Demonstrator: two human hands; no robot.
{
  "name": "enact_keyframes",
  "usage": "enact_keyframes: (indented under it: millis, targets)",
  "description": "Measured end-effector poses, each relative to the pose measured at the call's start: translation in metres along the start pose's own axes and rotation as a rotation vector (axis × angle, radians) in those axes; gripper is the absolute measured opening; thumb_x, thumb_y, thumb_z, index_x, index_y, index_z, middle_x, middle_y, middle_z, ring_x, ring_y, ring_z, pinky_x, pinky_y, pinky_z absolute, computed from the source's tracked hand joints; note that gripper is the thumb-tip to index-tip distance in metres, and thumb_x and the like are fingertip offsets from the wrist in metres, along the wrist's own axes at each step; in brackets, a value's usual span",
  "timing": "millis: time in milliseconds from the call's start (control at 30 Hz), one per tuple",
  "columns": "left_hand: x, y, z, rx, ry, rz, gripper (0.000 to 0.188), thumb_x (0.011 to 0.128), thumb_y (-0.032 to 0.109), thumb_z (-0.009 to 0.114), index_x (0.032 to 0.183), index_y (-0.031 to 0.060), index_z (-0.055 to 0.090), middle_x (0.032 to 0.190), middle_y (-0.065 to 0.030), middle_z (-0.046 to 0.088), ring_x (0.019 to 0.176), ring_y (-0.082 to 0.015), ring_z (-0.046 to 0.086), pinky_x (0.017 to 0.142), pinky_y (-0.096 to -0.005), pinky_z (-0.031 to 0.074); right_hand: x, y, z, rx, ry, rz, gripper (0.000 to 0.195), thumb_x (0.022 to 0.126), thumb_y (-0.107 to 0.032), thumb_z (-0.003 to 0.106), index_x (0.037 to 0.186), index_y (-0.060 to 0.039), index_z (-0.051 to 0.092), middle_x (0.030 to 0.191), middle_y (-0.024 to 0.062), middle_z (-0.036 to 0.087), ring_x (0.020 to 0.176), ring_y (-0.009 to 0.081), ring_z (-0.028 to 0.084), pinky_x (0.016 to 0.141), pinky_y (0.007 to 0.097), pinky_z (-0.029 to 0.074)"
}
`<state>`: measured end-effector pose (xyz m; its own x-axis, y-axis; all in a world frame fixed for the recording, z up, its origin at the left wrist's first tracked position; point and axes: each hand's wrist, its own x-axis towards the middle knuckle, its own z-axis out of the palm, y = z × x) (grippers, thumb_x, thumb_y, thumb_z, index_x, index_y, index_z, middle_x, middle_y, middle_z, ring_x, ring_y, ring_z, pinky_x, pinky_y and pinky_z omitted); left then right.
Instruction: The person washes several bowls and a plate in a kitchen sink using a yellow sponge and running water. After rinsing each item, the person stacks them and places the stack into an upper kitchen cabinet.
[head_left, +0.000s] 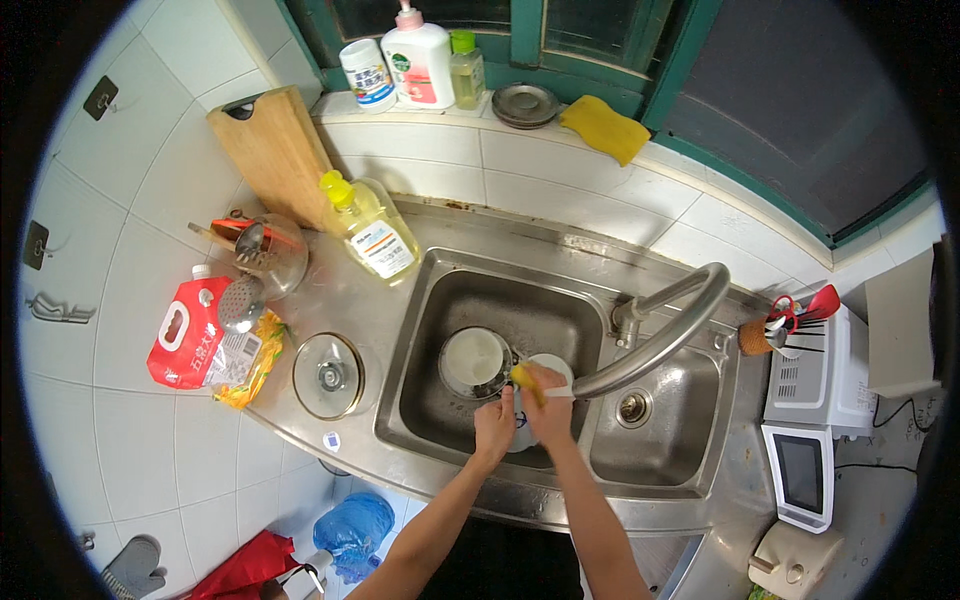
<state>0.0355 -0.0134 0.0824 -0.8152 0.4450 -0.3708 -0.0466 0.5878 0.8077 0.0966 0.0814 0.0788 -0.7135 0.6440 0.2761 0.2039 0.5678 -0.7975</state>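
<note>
Over the large basin of the steel sink (435, 405), my right hand (551, 412) grips a yellow sponge (527, 381). My left hand (495, 429) is close beside it, thumb raised near the sponge and fingers curled. Whether it holds anything is hidden. Left of the hands, a white bowl (478, 358) sits inside a larger round vessel (450, 379) on the basin floor. Another white dish (551, 365) shows behind my right hand. Pale dishware (523, 441) is partly visible below and between the hands.
A curved steel faucet (660, 356) reaches close to my right hand, above the smaller basin (667, 442). On the left counter are a glass lid (328, 376), a yellow dish-soap bottle (381, 244) and a glass utensil jar (289, 259). A wooden cutting board (274, 154) leans behind.
</note>
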Motion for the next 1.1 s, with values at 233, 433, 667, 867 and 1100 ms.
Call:
enact_keyframes:
  millis: [233,433,667,867,1100]
  targets:
    - [0.01,-0.002,-0.011,-0.509,-0.048,-0.264,0.054,0.088,0.044,0.047,0.059,-0.0009,0.053,0.055,-0.0026,0.049,0.051,-0.0127,0.042,0.048,-0.0331,0.037,-0.01,0.061,-0.005,0.97,-0.091,1.012,0.051,0.08,-0.036,0.059,0.118,-0.0045,0.045,0.112,0.0094,0.053,0.101,0.0244,0.052,0.087,0.0364,0.041]
    - [0.037,-0.006,-0.007,-1.069,-0.223,-0.515,0.045,0.089,0.038,0.046,0.107,-0.0027,0.052,0.099,-0.0127,0.059,0.089,-0.024,0.057,0.075,-0.0381,0.047,-0.037,0.005,-0.007,1.637,0.235,1.147,0.049,0.082,-0.044,0.053,0.12,-0.0146,0.046,0.118,0.0049,0.051,0.108,0.0243,0.048,0.089,0.0438,0.04]
    - [0.038,-0.066,0.023,-1.214,-0.291,-0.586,0.047,0.091,0.042,0.036,0.116,0.0039,0.047,0.106,-0.0108,0.056,0.095,-0.0256,0.055,0.083,-0.041,0.045,-0.054,-0.011,0.008,1.28,0.293,1.042,0.047,0.079,-0.029,0.063,0.117,-0.0065,0.047,0.114,0.0064,0.052,0.103,0.0218,0.05,0.086,0.0398,0.042]
    - [0.011,-0.009,-0.002,-0.765,-0.443,-0.585,0.059,0.085,0.058,0.039,0.123,0.0141,0.038,0.106,-0.0061,0.05,0.094,-0.0216,0.051,0.081,-0.0369,0.044,-0.037,-0.007,-0.015,0.23,-0.124,0.59,0.033,0.073,-0.02,0.069,0.098,-0.0015,0.058,0.085,0.0078,0.062,0.078,0.0173,0.059,0.069,0.0294,0.047]
    - [0.02,-0.013,-0.001,-0.595,-0.253,-0.212,0.051,0.08,0.014,0.049,0.128,0.0115,0.034,0.114,-0.0124,0.046,0.097,-0.0218,0.047,0.076,-0.0325,0.044,-0.038,-0.014,-0.016,-0.08,-0.424,-0.027,0.027,0.073,-0.018,0.06,0.097,-0.0054,0.058,0.089,0.0108,0.055,0.086,0.0285,0.051,0.075,0.036,0.043]
